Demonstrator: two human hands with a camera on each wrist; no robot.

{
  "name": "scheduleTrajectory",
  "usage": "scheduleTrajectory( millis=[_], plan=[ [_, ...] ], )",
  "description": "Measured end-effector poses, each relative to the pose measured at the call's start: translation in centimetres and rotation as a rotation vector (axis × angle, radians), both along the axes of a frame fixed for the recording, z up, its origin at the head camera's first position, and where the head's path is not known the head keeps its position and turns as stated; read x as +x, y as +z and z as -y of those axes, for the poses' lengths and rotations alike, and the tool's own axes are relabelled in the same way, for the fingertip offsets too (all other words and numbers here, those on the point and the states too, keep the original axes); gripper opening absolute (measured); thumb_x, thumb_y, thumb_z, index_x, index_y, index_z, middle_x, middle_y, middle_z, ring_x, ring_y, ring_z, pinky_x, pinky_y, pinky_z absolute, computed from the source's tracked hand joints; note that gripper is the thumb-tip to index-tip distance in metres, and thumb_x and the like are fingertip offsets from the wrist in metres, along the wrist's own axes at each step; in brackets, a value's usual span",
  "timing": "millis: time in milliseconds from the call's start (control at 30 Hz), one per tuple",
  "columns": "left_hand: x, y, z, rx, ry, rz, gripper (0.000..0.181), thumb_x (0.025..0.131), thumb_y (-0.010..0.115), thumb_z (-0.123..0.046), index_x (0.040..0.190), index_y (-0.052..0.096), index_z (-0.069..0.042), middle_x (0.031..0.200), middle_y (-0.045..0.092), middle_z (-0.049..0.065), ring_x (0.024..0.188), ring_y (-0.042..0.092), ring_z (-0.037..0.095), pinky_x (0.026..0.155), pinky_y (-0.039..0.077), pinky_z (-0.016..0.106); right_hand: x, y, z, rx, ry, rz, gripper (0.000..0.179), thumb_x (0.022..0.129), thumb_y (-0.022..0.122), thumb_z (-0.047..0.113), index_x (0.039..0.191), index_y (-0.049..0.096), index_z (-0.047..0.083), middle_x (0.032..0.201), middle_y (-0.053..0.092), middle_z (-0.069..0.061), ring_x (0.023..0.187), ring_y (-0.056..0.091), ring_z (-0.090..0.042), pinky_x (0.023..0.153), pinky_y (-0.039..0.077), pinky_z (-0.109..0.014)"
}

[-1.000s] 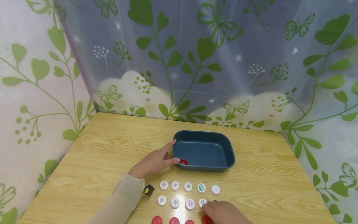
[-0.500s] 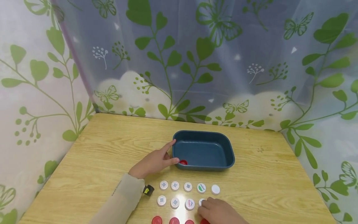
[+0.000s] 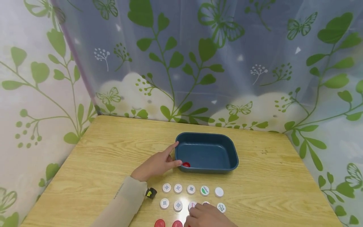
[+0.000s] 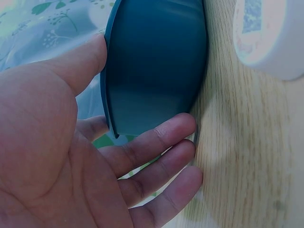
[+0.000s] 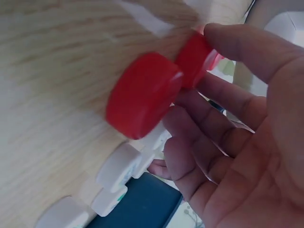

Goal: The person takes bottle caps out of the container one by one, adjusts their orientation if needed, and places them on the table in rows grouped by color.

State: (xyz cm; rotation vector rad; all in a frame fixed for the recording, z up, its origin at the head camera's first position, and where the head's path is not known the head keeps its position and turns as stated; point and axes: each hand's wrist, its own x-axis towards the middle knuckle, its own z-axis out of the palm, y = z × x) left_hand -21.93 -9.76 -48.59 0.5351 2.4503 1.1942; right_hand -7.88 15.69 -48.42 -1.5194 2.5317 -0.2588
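My left hand [image 3: 157, 162] touches the left end of a dark blue rectangular tub [image 3: 204, 170], thumb and forefinger at its rim and the fingers fairly straight. One red bottle cap [image 3: 186, 164] lies inside the tub's front left corner. Over the rows of caps, my right hand [image 3: 208, 216] covers part of them. In the right wrist view its thumb and fingers pinch a red bottle cap [image 5: 194, 59]. Another red bottle cap [image 5: 145, 95] sits nearer that camera, outside the grip. Two more red caps, a left one [image 3: 160, 223] and its neighbour [image 3: 177, 224], show at the bottom edge.
Two rows of white bottle caps, such as a plain one [image 3: 219, 192] and a green-marked one [image 3: 204, 190], lie between the tub and my right hand. The wooden table [image 3: 269, 176] meets a leaf-patterned curtain [image 3: 184, 63] at the back and sides. A black strap [image 3: 151, 192] circles my left wrist.
My right hand has moved left along the red caps, uncovering a white cap at the right end of the second row. The left hand and the tub stay in place.
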Motion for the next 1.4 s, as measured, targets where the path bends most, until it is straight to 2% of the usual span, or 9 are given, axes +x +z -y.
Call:
scheduleTrajectory(
  millis=[267,567,767,967,1067,1167,1233,1333,1400],
  plan=[
    [-0.1,0.0,-0.1,-0.007,0.008,0.003,0.09,0.095,0.063,-0.065,0.166,0.015,-0.038,0.092,0.066,0.003,0.067,0.055,0.018,0.06,0.046,0.034,-0.3,-0.1,-1.8,-0.078,0.003,-0.061,0.021,0.103,0.059,0.047,0.112,0.068,0.03,0.092,0.056,0.02,0.079,0.045,0.006,0.071,0.039,-0.011],
    [-0.1,-0.1,-0.1,-0.032,0.033,-0.03,0.088,0.095,0.063,-0.064,0.165,0.017,-0.039,0.09,0.063,-0.002,0.07,0.057,0.017,0.062,0.046,0.034,0.1,0.0,-3.3,0.037,-0.048,0.015,0.034,0.104,0.05,0.059,0.112,0.069,0.032,0.095,0.057,0.025,0.08,0.047,0.008,0.07,0.043,-0.017],
    [-0.1,-0.2,-0.2,-0.021,0.024,-0.023,0.089,0.095,0.063,-0.065,0.166,0.016,-0.039,0.091,0.063,-0.001,0.071,0.057,0.017,0.062,0.047,0.035,0.0,-0.2,-3.6,0.012,-0.055,0.041,0.03,0.105,0.051,0.056,0.112,0.069,0.033,0.093,0.054,0.025,0.078,0.045,0.008,0.068,0.041,-0.016],
    [-0.1,-0.3,-0.3,-0.013,0.008,-0.026,0.089,0.096,0.062,-0.064,0.166,0.015,-0.036,0.093,0.064,-0.001,0.072,0.058,0.017,0.063,0.047,0.035,-0.4,0.8,-4.1,-0.076,0.016,-0.073,0.017,0.104,0.059,0.045,0.107,0.067,0.03,0.094,0.053,0.021,0.078,0.043,0.007,0.067,0.035,-0.011],
    [0.0,-0.3,-0.2,-0.014,0.008,-0.029,0.09,0.096,0.061,-0.064,0.167,0.015,-0.035,0.093,0.065,0.0,0.071,0.058,0.017,0.062,0.047,0.035,-1.7,2.8,-4.4,-0.18,0.01,-0.187,0.011,0.098,0.072,0.027,0.107,0.067,0.026,0.097,0.055,0.017,0.081,0.048,0.002,0.072,0.041,-0.013],
    [-0.1,-0.3,-0.2,-0.016,0.013,-0.026,0.089,0.096,0.061,-0.065,0.166,0.015,-0.037,0.094,0.066,0.0,0.071,0.058,0.017,0.062,0.048,0.034,-4.2,4.9,-4.5,-0.257,-0.042,-0.302,0.028,0.088,0.078,0.011,0.112,0.067,0.021,0.1,0.058,0.013,0.083,0.053,-0.003,0.076,0.048,-0.022],
    [-0.1,-0.3,-0.1,-0.014,0.014,-0.026,0.089,0.096,0.062,-0.065,0.166,0.015,-0.038,0.093,0.066,0.0,0.071,0.058,0.017,0.062,0.048,0.034,-6.1,6.1,-4.1,-0.272,-0.064,-0.365,0.03,0.088,0.078,0.008,0.113,0.068,0.02,0.102,0.059,0.01,0.083,0.055,-0.006,0.075,0.051,-0.026],
    [-0.2,-0.3,-0.1,-0.005,0.009,-0.024,0.088,0.095,0.062,-0.064,0.166,0.016,-0.038,0.092,0.065,0.001,0.07,0.058,0.017,0.061,0.047,0.034,-9.0,7.5,-3.1,-0.215,-0.06,-0.446,0.027,0.091,0.076,0.009,0.116,0.068,0.018,0.106,0.061,0.006,0.084,0.058,-0.008,0.075,0.052,-0.028],
    [-0.3,-0.3,-0.2,-0.002,0.007,-0.025,0.088,0.095,0.063,-0.064,0.165,0.017,-0.038,0.091,0.065,0.001,0.07,0.058,0.017,0.061,0.047,0.034,-10.7,8.0,-2.1,-0.115,-0.053,-0.511,0.025,0.094,0.075,0.011,0.117,0.067,0.017,0.105,0.061,0.004,0.083,0.057,-0.011,0.074,0.051,-0.028]
  ],
)
